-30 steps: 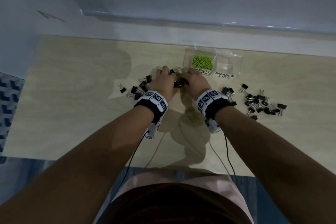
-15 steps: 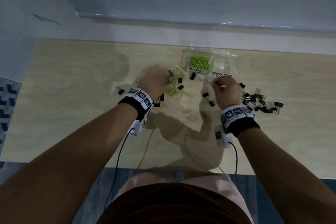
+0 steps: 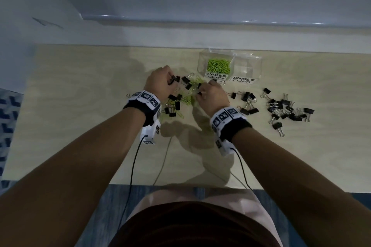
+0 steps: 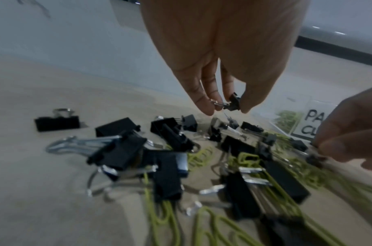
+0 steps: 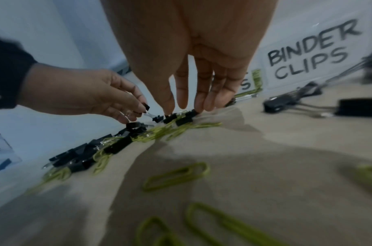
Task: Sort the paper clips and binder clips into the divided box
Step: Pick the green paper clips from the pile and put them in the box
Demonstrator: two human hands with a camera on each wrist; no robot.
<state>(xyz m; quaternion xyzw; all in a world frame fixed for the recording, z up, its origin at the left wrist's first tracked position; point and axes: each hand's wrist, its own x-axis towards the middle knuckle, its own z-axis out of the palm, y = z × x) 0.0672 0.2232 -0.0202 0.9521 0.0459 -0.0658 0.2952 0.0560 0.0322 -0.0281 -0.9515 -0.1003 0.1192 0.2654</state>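
Note:
A clear divided box [image 3: 259,60] stands at the back of the table. Green paper clips [image 3: 217,65] fill its "PAPER CLIPS" half, and its "BINDER CLIPS" half [image 3: 248,68] looks bare. Black binder clips and green paper clips lie mixed in a pile [image 3: 178,102] between my hands. My left hand [image 4: 227,108] pinches a small black binder clip [image 4: 233,101] just above this pile. My right hand [image 5: 176,109] points straight down into the pile's right end, thumb and forefinger closing on another black binder clip [image 5: 170,116].
A second heap of black binder clips [image 3: 285,108] lies to the right of my right hand, in front of the box. Loose green paper clips [image 5: 176,176] lie near my right wrist. Two cables [image 3: 132,166] run off the table's near edge.
My right hand has come back left from beside the right-hand heap to the mixed pile. My left hand has lifted a small binder clip out of the pile.

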